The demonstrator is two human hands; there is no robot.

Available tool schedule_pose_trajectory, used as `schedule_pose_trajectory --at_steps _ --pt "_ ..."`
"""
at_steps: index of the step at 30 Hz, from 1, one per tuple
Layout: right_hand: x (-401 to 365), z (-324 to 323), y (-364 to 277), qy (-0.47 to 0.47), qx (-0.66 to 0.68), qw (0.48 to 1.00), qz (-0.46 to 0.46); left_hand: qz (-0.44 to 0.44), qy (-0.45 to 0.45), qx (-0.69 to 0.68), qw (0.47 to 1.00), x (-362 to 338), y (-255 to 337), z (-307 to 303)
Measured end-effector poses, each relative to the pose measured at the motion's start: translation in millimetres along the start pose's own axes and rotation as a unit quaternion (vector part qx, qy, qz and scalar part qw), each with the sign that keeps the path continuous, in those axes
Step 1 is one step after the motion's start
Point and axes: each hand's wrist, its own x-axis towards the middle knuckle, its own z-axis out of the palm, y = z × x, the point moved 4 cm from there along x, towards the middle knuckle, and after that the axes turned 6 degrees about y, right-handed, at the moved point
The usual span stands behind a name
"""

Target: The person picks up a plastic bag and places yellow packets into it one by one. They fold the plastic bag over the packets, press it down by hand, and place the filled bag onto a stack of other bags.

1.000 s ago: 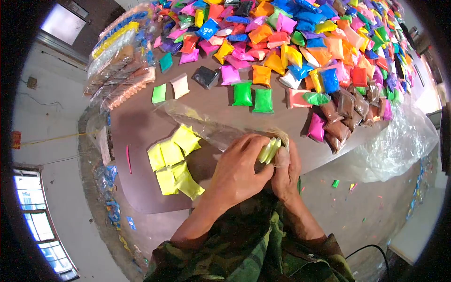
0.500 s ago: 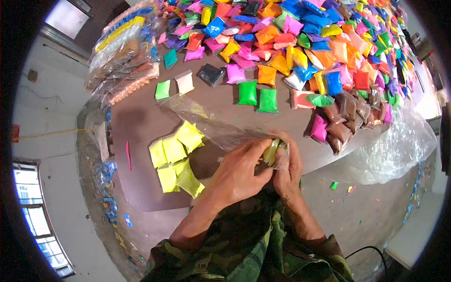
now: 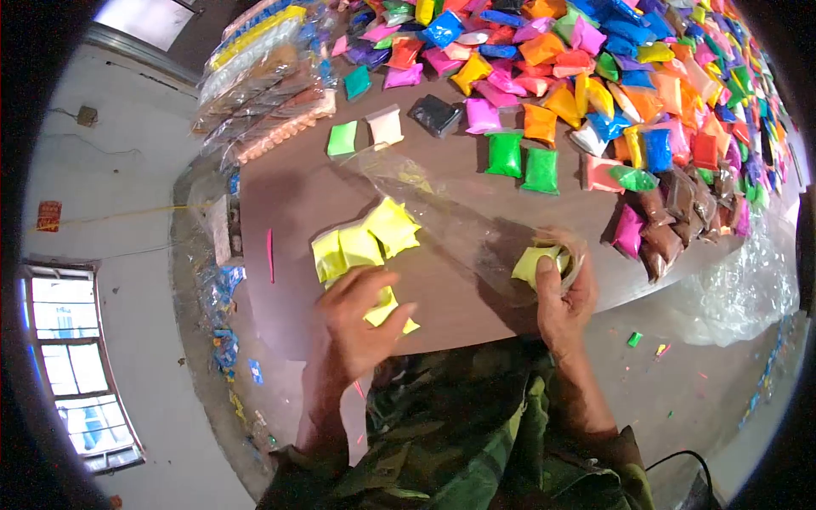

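Observation:
My left hand (image 3: 355, 321) reaches over the small group of bright yellow packets (image 3: 360, 245), its fingers apart and covering part of the lower packets. In my right hand (image 3: 564, 304) is the bunched mouth of a long clear plastic bag (image 3: 476, 242), the thumb pressing on a yellow packet (image 3: 535, 265) at the opening. The bag's other end stretches across the table toward the upper left. A light green packet (image 3: 342, 138) and a pale cream packet (image 3: 386, 126) lie just beyond that end.
A large heap of coloured packets (image 3: 586, 59) covers the far side of the brown table (image 3: 442, 327). Filled clear bags (image 3: 263, 93) are stacked at the far left. Brown packets (image 3: 680, 212) sit right, beside a big clear bag (image 3: 722, 293). A thin pink stick (image 3: 271, 255) lies left.
My left hand has left the bag's mouth and moved left to the yellow packets. My right hand keeps hold of the bag and packet. The view has shifted slightly left.

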Motion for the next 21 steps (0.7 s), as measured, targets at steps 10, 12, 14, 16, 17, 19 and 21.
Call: schedule_pose_trajectory --at_steps 10,12,14,16,17,19,21 --pt "2 -1 1 -0.007 -0.023 0.999 -0.021 0.000 -0.022 0.088 0.996 -26 -28 -3" --pt "1 -1 0 -0.004 -0.024 1.000 -0.015 -0.011 -0.038 0.076 0.996 -21 -30 -3" --pt "0 0 0 0.000 -0.021 1.000 -0.010 -0.018 -0.048 0.087 0.995 -14 -32 -5" --pt "-1 0 0 0.007 -0.014 1.000 -0.006 0.013 -0.019 0.055 0.998 -9 -36 -4" --pt "-1 -1 1 0.006 -0.019 1.000 -0.005 0.028 -0.006 0.038 0.999 -8 -38 -4" --pt "-1 -3 3 0.004 -0.031 1.000 -0.005 0.017 -0.005 0.025 1.000 -6 -40 -4" --pt "-1 -2 3 0.005 -0.022 1.000 0.006 0.006 -0.010 0.001 1.000 -5 -44 -3"
